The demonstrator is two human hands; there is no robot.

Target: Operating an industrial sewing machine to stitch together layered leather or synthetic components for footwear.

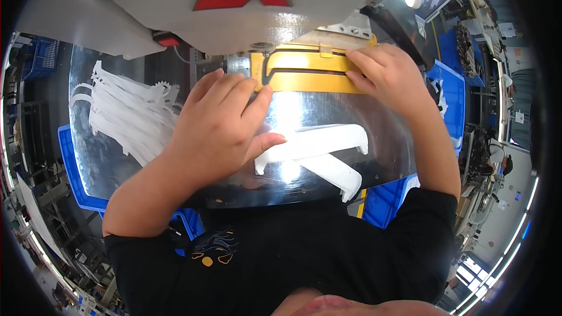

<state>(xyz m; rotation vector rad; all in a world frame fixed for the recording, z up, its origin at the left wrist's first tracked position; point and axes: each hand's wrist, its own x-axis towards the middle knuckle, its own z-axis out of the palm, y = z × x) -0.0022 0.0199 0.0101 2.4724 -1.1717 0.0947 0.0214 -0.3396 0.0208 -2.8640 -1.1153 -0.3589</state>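
Note:
Under the machine head lies a yellow slotted template (316,82) with long dark slots along it. My left hand (219,120) rests over its left end, fingers stretched and the thumb held apart; its fingertips touch the template's edge. At the right end, my right hand (386,73) is closed on the template, thumb below and fingers above. Two white bent-ended strips (313,142) lie crossed on the metal table (386,158), just in front of the template and close to my left thumb. Whether a strip sits inside the template I cannot tell.
A large grey machine head (146,0) with a red emblem overhangs the table. A heap of long white strips (126,111) lies at the left. Blue bins (448,93) stand beyond the right edge, with another blue bin (76,175) at the left.

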